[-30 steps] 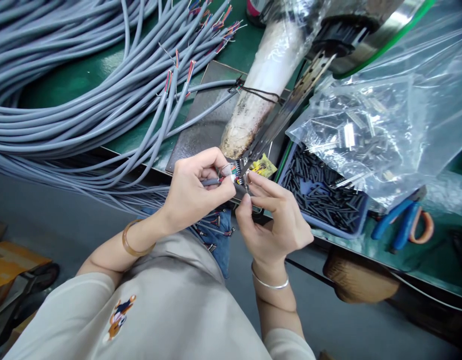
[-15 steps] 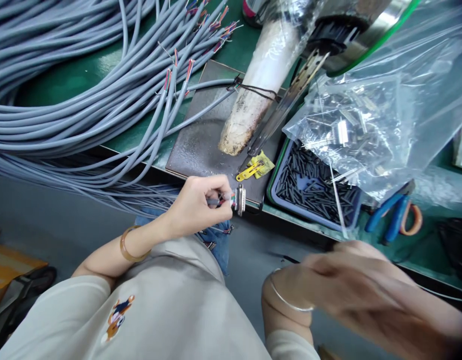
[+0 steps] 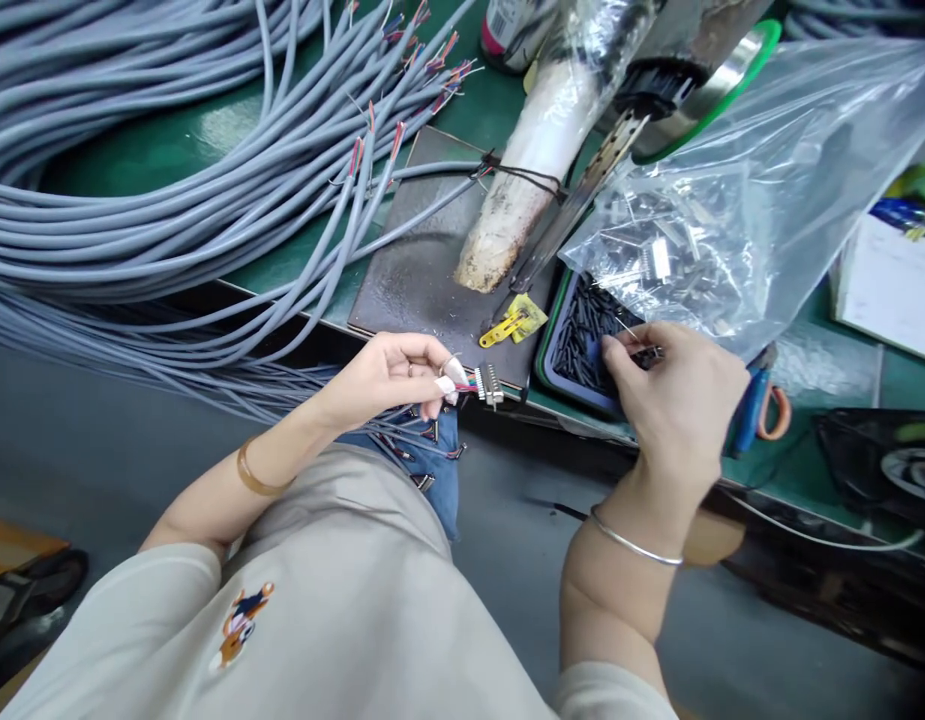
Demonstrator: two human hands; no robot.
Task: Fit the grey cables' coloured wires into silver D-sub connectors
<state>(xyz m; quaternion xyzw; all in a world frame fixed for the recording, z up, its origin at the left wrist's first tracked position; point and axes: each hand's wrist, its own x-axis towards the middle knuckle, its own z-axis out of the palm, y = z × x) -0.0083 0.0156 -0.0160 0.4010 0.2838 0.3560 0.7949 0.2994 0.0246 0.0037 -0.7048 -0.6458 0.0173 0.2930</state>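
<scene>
My left hand [image 3: 413, 378] pinches the coloured wires of a grey cable just behind a metal connector [image 3: 490, 385], whose pins face up. Over a blue tray [image 3: 567, 388] of short black tubes [image 3: 586, 335], my right hand [image 3: 668, 385] has its thumb and fingers drawn together. A thin strand shows near those fingertips; what they hold, if anything, is too small to name. A clear plastic bag [image 3: 792, 190] of metal connectors lies just behind my right hand.
Many grey cables [image 3: 169, 230] lie at the left. A dark plate [image 3: 424, 250] bears a yellow cutter [image 3: 503, 328] beneath a wrapped white tube [image 3: 522, 170] and a soldering iron [image 3: 574, 205]. Blue-handled pliers [image 3: 748, 415] lie at the right.
My right hand has moved up and left from the lower right to the tray of black tubes. The connector in my left hand has turned, and its pin side now shows.
</scene>
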